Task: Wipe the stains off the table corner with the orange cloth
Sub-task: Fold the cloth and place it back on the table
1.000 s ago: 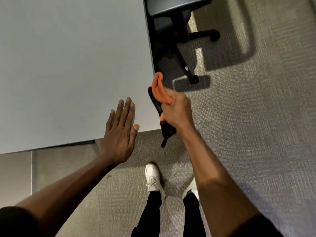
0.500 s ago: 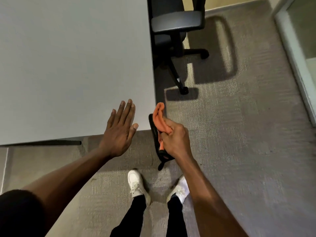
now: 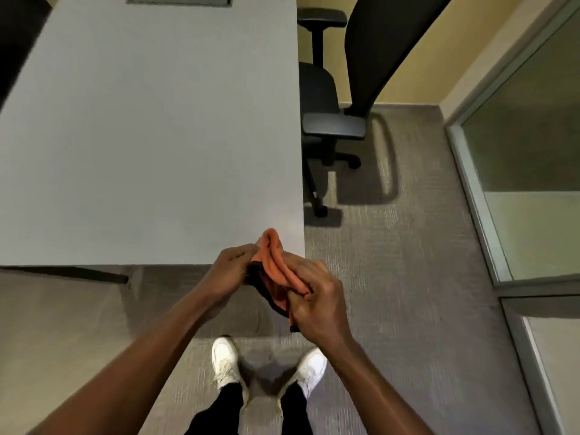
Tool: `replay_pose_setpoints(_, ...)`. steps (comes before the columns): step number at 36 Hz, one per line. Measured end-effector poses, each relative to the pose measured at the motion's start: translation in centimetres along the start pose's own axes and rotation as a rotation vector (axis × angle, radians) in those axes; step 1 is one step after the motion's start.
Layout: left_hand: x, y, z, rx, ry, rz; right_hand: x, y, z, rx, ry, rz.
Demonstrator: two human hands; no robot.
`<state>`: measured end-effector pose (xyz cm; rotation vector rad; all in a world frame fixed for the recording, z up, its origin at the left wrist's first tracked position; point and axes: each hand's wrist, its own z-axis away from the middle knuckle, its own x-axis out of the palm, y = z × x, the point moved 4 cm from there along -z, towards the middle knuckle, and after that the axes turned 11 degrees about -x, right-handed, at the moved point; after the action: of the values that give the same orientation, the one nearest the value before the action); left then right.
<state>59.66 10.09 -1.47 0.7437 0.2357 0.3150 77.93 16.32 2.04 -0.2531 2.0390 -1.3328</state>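
The orange cloth (image 3: 276, 262), folded with a black edge or backing, is held in the air just in front of the near right corner of the grey table (image 3: 157, 136). My right hand (image 3: 314, 299) grips its lower part from the right. My left hand (image 3: 229, 271) pinches its left side. The cloth's top reaches slightly over the table corner (image 3: 296, 255). No stains are distinguishable on the corner from here.
A black office chair (image 3: 329, 120) stands right of the table on grey carpet. A glass partition with a metal frame (image 3: 489, 215) runs along the right. My white shoes (image 3: 224, 365) stand below the hands. A dark table leg (image 3: 78, 273) shows under the front edge.
My left hand left its flat pose at the table's edge and came right to grasp the cloth. The view has tilted up, showing more table and chair.
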Motion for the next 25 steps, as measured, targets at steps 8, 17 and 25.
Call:
replay_pose_setpoints(8,-7.2,-0.3,7.3,0.017,-0.127,0.418,4.8,-7.8,-1.5,-0.337,-0.159,0.263)
replay_pose_setpoints(17,-16.4,1.5,12.8,0.158,0.109,0.249,11.5,-16.1,-3.6,-0.366,-0.111,0.306)
replay_pose_setpoints(25,-23.1,2.9,15.4,0.284,0.421,-0.061,16.4,-20.2,-6.1,-0.244,-0.003,0.325)
